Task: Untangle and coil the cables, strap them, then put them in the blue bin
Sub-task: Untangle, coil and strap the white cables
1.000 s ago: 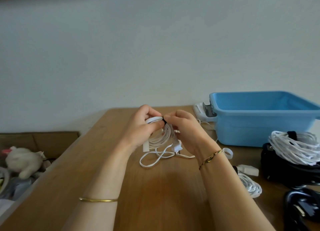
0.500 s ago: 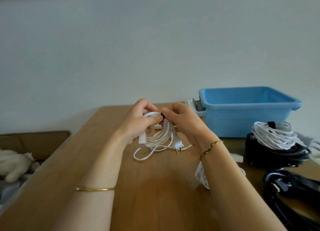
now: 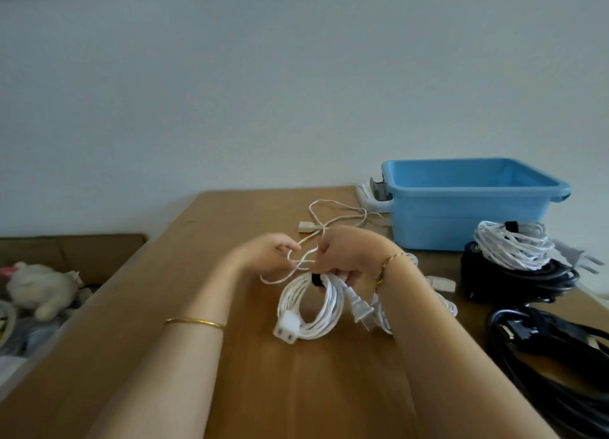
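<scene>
my right hand (image 3: 342, 257) is curled tight round the top of a coil of white cable (image 3: 309, 310), gripping it just beside the black strap (image 3: 317, 279) that wraps the loops together. the coil hangs from my fingers above the wooden table (image 3: 296, 389), near the middle. its flat socket end (image 3: 286, 329) hangs at the lower left of the coil and its two-pin plug (image 3: 361, 310) sticks out to the right.

my left hand (image 3: 270, 254) is just left of the right one, thumb and forefinger bent toward each other. a thin white cable (image 3: 336, 217) loops between them, but the view is blurred there and i cannot tell whether i am pinching it or only touching it. that thin cable trails off loose across the far part of the table toward the blue bin (image 3: 461, 221).

the bin stands at the far right of the table, well apart from the coil i hold. just near of it, a second white coil (image 3: 514, 247) with a black strap of its own sits on top of a bundle of black cable (image 3: 514, 282). more black cable (image 3: 543, 346) lies at the near right edge. there is a gold bangle (image 3: 194, 322) on my left wrist and a gold bracelet (image 3: 389, 263) on my right. off the table to the left lies a white soft toy (image 3: 39, 287).
</scene>
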`<act>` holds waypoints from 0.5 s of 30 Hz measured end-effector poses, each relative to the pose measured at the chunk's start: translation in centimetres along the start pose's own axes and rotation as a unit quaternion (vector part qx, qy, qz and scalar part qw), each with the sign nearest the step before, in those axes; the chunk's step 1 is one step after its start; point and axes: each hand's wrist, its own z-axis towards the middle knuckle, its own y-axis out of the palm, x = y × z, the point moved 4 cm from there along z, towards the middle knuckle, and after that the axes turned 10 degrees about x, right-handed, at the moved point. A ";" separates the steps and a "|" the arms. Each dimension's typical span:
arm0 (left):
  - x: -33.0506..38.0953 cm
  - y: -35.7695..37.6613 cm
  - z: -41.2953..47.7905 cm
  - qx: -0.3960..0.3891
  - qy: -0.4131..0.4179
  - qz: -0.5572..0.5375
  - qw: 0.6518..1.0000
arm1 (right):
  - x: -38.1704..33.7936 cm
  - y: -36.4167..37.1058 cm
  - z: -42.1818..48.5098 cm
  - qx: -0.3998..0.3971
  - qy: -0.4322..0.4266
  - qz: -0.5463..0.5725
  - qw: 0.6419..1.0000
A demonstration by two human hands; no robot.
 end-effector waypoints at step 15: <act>-6.1 -6.8 -1.4 0.425 -0.197 0.026 0.883 | -0.2 0.0 3.5 0.178 0.013 -0.049 0.983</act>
